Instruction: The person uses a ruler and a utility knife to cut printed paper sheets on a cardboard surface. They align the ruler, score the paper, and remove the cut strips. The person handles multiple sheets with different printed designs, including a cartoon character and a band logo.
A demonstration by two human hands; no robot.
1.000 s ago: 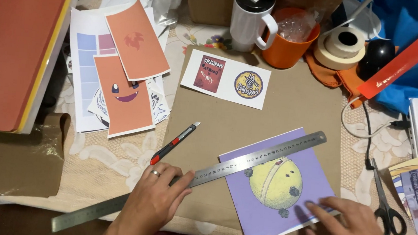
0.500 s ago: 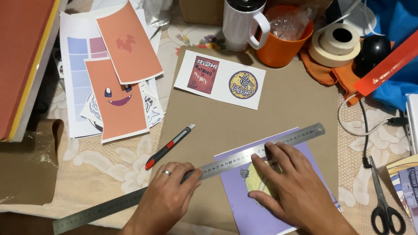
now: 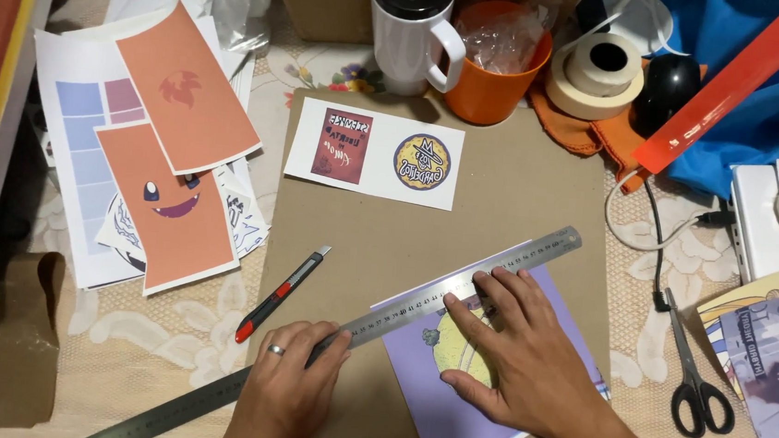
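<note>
A long steel ruler [image 3: 458, 294] lies slanted across a purple printed sheet [image 3: 449, 409] with a yellow round figure, on a brown cardboard mat [image 3: 502, 200]. My left hand [image 3: 288, 392], wearing a ring, presses flat on the ruler's lower left part. My right hand [image 3: 518, 354] lies spread flat on the purple sheet, fingertips touching the ruler's edge. A red and black utility knife [image 3: 280, 296] lies on the mat just left of my left hand, untouched.
A white sheet with two printed stickers [image 3: 374, 151] lies at the mat's top. Orange and white prints [image 3: 162, 164] are stacked at left. A white mug [image 3: 413, 31], orange cup [image 3: 499, 65], tape rolls [image 3: 597, 73] and red ruler [image 3: 743, 80] stand behind. Black scissors [image 3: 695, 368] lie right.
My right hand moved from the sheet's lower right corner up onto the middle of the purple sheet and spread flat against the ruler. The left hand stayed on the ruler.
</note>
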